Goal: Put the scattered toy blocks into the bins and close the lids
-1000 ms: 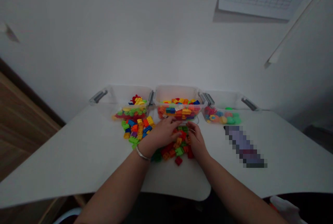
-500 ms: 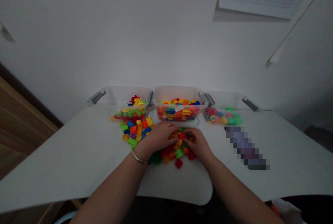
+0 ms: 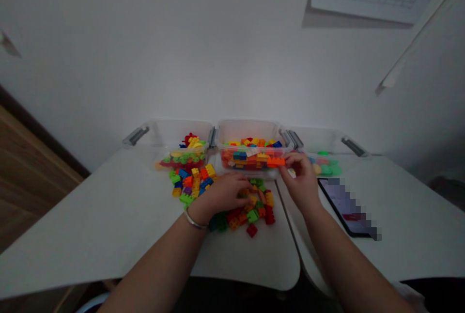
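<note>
My right hand (image 3: pixel 302 179) is raised in front of the middle box's right corner. It pinches an orange building block (image 3: pixel 275 162) between thumb and fingertips, the block pointing left. My left hand (image 3: pixel 229 193), with a bangle on its wrist, rests over a pile of mixed blocks (image 3: pixel 262 197) on the table. Its thumb and fingers are apart and touch the pile; no block shows held in them. Left of that hand lies another heap of coloured blocks (image 3: pixel 196 180). A red block (image 3: pixel 252 230) sits at the pile's near edge.
Three clear boxes stand along the wall: a left box (image 3: pixel 163 133), a middle box (image 3: pixel 250 126) with blocks and a right box (image 3: pixel 316 136) with coloured pieces. A phone (image 3: pixel 341 206), partly blurred, lies at right. The table (image 3: pixel 109 226) has a seam.
My right hand has lifted from the pile, moving up and right with an orange block. My left hand stays over the pile, its fingers a little more apart.
</note>
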A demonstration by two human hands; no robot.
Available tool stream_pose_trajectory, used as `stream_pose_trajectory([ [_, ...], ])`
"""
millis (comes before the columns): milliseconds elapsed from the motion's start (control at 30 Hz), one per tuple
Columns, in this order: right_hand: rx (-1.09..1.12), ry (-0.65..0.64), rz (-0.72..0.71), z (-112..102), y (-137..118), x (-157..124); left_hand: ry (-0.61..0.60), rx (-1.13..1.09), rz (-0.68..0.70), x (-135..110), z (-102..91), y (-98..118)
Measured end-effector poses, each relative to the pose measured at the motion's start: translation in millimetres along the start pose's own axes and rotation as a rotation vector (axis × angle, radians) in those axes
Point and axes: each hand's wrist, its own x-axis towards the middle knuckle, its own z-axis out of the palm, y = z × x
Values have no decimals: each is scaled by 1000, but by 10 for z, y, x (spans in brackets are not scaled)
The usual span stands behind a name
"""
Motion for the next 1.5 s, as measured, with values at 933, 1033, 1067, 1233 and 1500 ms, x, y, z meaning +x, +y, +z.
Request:
stream_pose_trajectory([
  [933,-706,-373,-179,137,-104,665,477,-871,-318,130,76,-181],
  [1033,-919,-410,-182,87,-226,673,571,-994,-360,141,102,-263],
  [1067,-961,-422,-175,71,-254,676,600,-1020,-386,143,105,-281],
  [1233,-911,-576,-155,34,-241,681,660,-1131,-513,137,91,-289],
  [1500,-599,-285,-230,9,-323,637,651,-1261,-556,130,62,-228],
])
